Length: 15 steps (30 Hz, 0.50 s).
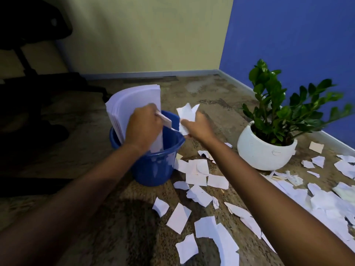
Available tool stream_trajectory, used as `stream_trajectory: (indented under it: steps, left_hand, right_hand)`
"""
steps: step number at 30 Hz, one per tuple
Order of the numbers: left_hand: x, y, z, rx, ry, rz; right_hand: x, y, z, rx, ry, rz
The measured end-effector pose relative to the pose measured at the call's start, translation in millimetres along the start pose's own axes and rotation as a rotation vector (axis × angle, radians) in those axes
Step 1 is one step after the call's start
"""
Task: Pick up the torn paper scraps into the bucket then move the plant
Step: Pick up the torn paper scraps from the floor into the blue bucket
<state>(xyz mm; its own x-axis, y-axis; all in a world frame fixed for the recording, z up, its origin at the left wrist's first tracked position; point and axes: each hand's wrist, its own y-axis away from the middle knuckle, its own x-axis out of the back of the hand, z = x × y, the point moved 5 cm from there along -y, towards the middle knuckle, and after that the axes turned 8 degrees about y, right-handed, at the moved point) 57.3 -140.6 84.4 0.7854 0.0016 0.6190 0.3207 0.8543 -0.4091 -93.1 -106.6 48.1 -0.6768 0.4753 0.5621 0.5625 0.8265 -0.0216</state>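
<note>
Both arms reach fwd, mid frame. L hand [143, 129] curled, gripping paper stack [134, 100]; R hand [199, 127] seemingly pinching scraps [186, 112].

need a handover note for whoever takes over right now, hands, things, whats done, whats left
Left hand: grip on a thick stack of white paper sheets standing in the blue plastic bucket.
Right hand: grip on a few torn white paper scraps at the bucket's rim.
Done: some paper is in the bucket.
Left: many loose floor scraps to collect; the green leafy plant in its round white pot is not yet moved.
</note>
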Motion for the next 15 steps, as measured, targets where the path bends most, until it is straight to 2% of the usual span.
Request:
stream_trajectory:
  steps: [2,4,6,8,10,11,13,14,15]
  left_hand:
    - [6,-14,-17,0.183,0.053,-0.031]
    - [-2,-11,-30,0.363,0.025,-0.145]
    - [-16,3,-35,0.402,-0.112,-0.242]
    - [-28,18,-27,0.192,-0.287,-0.223]
    - [-36,44,-5,-0.293,-0.375,-0.19]
    - [-43,60,3,-0.553,-0.371,-0.227]
    - [-65,93,-5,-0.919,-0.413,-0.364]
    - [-80,107,-17,-0.945,-0.474,-0.525]
    - [-96,117,-31,-0.883,-0.518,-0.663]
  right_hand:
    - [-13,4,-8,-0.014,-0.001,-0.116]
    - [-21,10,-10,-0.006,0.0,-0.196]
    - [-19,16,-6,0.059,0.006,-0.164]
    - [-10,24,5,0.151,0.057,-0.031]
    - [-4,36,26,0.212,0.108,0.058]
    - [-6,41,40,0.223,0.138,0.051]
    - [-19,53,75,0.187,0.288,-0.061]
    - [-30,59,95,0.143,0.384,-0.161]
    - [-42,66,113,0.084,0.466,-0.277]
